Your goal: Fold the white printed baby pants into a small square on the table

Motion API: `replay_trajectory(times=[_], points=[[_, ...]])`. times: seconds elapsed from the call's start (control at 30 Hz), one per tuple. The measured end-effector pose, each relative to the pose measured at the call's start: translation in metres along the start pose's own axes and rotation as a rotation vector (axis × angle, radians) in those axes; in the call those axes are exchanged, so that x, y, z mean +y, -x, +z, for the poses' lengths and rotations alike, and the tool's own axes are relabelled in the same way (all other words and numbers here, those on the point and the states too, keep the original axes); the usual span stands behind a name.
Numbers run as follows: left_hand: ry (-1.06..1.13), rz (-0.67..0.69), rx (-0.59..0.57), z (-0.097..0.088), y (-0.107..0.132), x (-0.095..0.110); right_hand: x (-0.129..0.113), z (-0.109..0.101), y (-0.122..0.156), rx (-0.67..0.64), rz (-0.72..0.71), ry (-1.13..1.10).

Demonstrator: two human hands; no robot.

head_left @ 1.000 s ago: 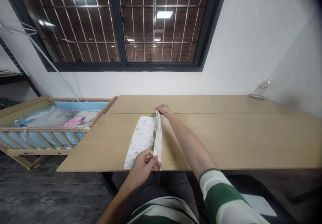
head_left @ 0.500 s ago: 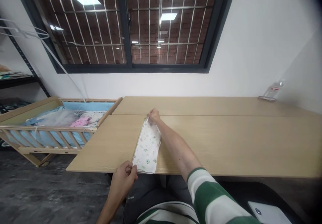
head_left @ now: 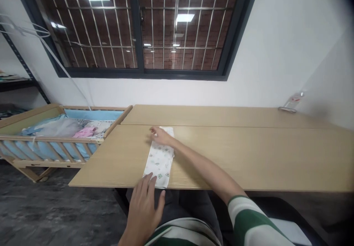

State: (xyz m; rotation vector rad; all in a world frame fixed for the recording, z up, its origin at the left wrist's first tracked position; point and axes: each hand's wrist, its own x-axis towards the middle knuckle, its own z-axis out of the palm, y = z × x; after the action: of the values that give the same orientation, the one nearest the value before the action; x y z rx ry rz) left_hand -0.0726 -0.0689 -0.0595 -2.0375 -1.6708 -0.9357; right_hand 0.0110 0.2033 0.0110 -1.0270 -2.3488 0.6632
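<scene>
A white cloth point(head_left: 159, 162) with a small green and brown print lies folded into a long strip on the wooden table point(head_left: 235, 157). Its near end reaches the table's front edge. My left hand point(head_left: 145, 201) is open with fingers spread, its fingertips over or touching the cloth's near left corner; contact is unclear. Across the far part of the cloth is my right hand point(head_left: 162, 135), its loosely bent fingers pointing left past the cloth's edge. I see nothing held in it, and it hides part of the cloth.
To the left stands a wooden crib point(head_left: 66, 141) with blue lining and a pink cloth point(head_left: 85, 132) inside. A clear plastic object point(head_left: 291, 103) sits at the table's back right. Behind is a barred window point(head_left: 179, 28). A pale flat device point(head_left: 290, 231) lies low at right.
Both hands have let go of the cloth's left corners. My left hand has opened and turned palm down near the front edge; my right hand has shifted left and slightly nearer.
</scene>
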Motion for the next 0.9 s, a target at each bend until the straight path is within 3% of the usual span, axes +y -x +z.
replay_trajectory(times=[0.1,0.17,0.27,0.33,0.43,0.7,0.9], points=[[-0.104,0.076,-0.009,0.014,0.014,0.009,-0.03,0.013,0.051,-0.31,-0.405,0.011],[-0.162,0.099,-0.004,0.022,0.024,0.009,-0.044,0.022,0.084,-0.445,-0.543,0.022],[-0.209,0.118,-0.014,0.03,0.035,0.004,-0.049,0.033,0.118,-0.558,-0.571,0.026],[-0.22,0.128,-0.023,0.031,0.038,0.001,-0.042,0.037,0.125,-0.603,-0.528,0.037],[-0.23,0.122,-0.032,0.027,0.036,0.002,-0.018,0.035,0.111,-0.575,-0.438,0.088],[-0.284,0.1,-0.071,0.021,0.031,0.008,0.06,0.013,0.024,-0.409,-0.138,0.321],[-0.278,0.09,-0.083,0.023,0.032,0.006,0.093,0.001,-0.006,-0.282,-0.002,0.408]])
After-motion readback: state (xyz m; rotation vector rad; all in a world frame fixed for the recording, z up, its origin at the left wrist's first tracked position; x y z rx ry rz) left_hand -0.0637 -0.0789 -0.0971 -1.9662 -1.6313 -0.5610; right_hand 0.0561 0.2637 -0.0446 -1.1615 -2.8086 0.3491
